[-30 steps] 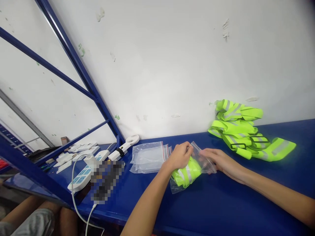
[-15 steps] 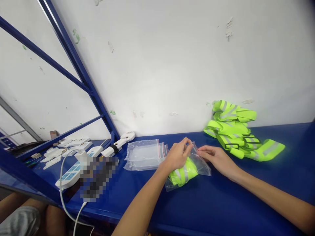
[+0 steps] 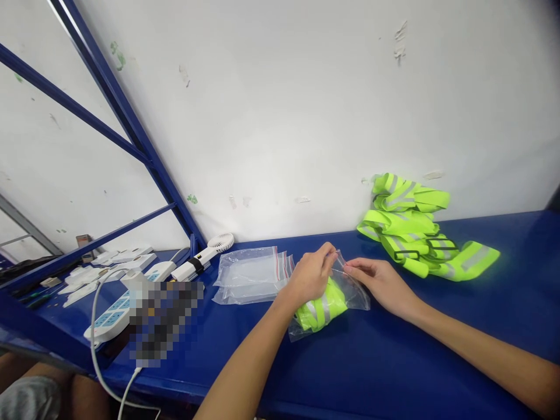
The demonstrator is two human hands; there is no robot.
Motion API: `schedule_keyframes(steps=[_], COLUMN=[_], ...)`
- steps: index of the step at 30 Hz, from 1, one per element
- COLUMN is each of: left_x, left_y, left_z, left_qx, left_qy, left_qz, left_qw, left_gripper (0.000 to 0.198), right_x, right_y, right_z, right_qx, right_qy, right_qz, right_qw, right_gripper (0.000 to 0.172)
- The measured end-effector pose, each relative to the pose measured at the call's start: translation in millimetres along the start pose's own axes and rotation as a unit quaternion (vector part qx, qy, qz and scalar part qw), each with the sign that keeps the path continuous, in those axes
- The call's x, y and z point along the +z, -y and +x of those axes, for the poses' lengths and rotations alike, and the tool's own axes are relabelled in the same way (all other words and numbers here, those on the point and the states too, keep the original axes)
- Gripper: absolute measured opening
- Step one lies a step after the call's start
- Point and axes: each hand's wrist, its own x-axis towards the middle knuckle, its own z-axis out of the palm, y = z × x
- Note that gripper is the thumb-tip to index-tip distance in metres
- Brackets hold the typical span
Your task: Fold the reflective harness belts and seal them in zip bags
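A clear zip-lock bag (image 3: 359,298) lies on the blue table with a folded neon-yellow reflective strap (image 3: 326,306) inside it. My left hand (image 3: 312,274) pinches the bag's open-end edge at the far side, its wrist partly over the strap. At the right part of the same edge, my right hand (image 3: 380,283) grips the plastic between thumb and fingers. Just left of my left hand is a stack of flat zip-lock bags (image 3: 247,271) with red seal lines. Whether the seal of the held bag is closed cannot be made out.
More neon-yellow reflective straps (image 3: 406,224) with black buckles are heaped at the back right against the wall. To the left lie a small white fan (image 3: 220,242), a white power strip (image 3: 107,318) with cables, and a blue metal frame (image 3: 161,181). A person's legs show at lower left.
The camera view has shifted slightly, moving the scene a little to the left. Both hands keep their hold on the bag's edge, my right hand fractionally closer to the left.
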Motion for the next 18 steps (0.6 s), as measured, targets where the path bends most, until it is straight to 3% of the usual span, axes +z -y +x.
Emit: schedule_keyframes(steps=[10, 18], left_x=[-0.8, -2.8], left_y=[-2.6, -10.2], left_z=[-0.8, -3.7], left_qx=[0.011, 0.018], left_qy=[0.003, 0.007], left_qz=[-0.022, 0.034], left_qw=[1.000, 0.999], left_gripper=[0.032, 0.032], right_x=[1.5, 4.3], right_y=[1.8, 1.3], right_z=[-3.0, -1.7], right_qx=[-0.044, -0.065], right_qy=[-0.002, -0.018], right_qz=[-0.045, -0.080], right_qw=[0.998, 0.995], right_gripper=[0.027, 0.023])
